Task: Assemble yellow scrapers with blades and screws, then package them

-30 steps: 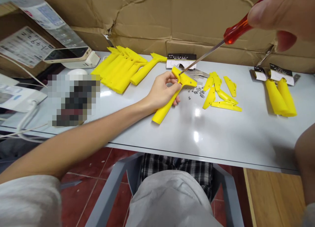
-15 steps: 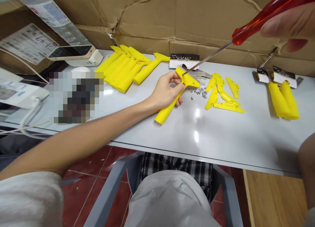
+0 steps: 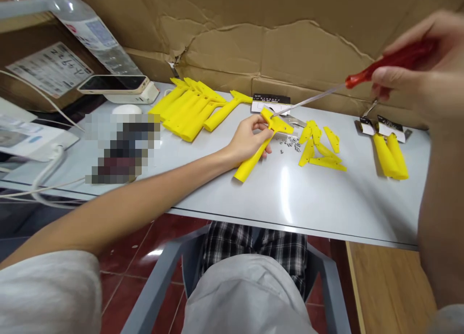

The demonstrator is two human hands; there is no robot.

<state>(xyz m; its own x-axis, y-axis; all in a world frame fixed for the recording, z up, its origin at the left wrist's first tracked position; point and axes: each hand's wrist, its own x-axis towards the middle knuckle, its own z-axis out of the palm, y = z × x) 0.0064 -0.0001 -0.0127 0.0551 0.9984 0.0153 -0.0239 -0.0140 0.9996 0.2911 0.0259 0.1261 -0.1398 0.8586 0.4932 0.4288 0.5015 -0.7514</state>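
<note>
Right hand [image 3: 437, 80], upper right, grips a now-lowered screwdriver [image 3: 358, 79], seemingly still engaging the yellow handle [image 3: 253, 161] the left hand [image 3: 248, 138] clasps.

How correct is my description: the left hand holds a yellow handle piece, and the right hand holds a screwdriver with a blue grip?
The grip is red, not blue, as the head view shows. The rest stands: the left hand holds a yellow handle piece, and the right hand holds the screwdriver.
</note>
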